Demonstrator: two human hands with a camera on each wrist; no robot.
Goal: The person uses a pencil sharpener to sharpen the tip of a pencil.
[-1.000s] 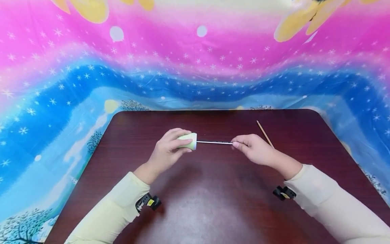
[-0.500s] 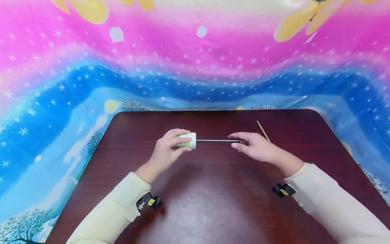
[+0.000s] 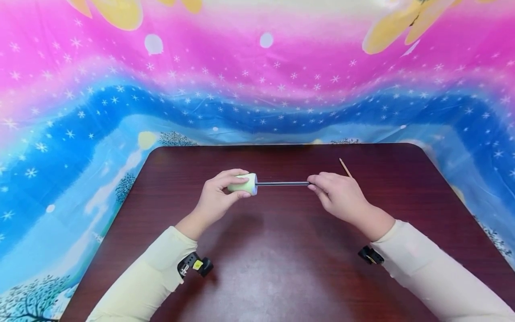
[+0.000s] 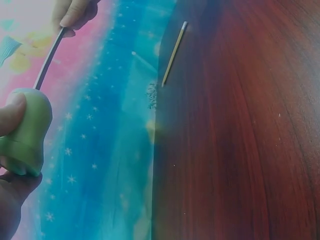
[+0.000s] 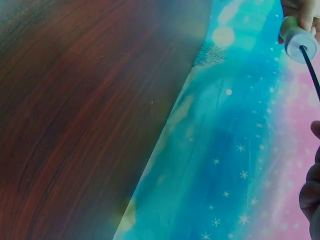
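Note:
In the head view my left hand (image 3: 212,193) grips a light green pencil sharpener (image 3: 248,184), its pale end facing right. A dark pencil (image 3: 281,183) runs level from a hole in that end. Fingers and thumb of my right hand (image 3: 342,191) pinch its far end. The left wrist view shows the sharpener's (image 4: 32,125) waisted, pear-like body with my left thumb on its side. In the right wrist view the pale round end (image 5: 302,46) shows the pencil entering near its middle. The pencil's tip is hidden inside the sharpener.
A yellowish wooden pencil (image 3: 344,167) lies on the dark red-brown table (image 3: 257,277) behind my right hand. A patterned pink and blue cloth (image 3: 257,80) hangs beyond the table's far edge. Small black cameras (image 3: 197,264) sit at both wrists.
My right fingers loosened from the pencil half a second ago, and now pinch its end again. The pencil's visible face has turned from silvery to dark. Left hand and sharpener have shifted slightly left.

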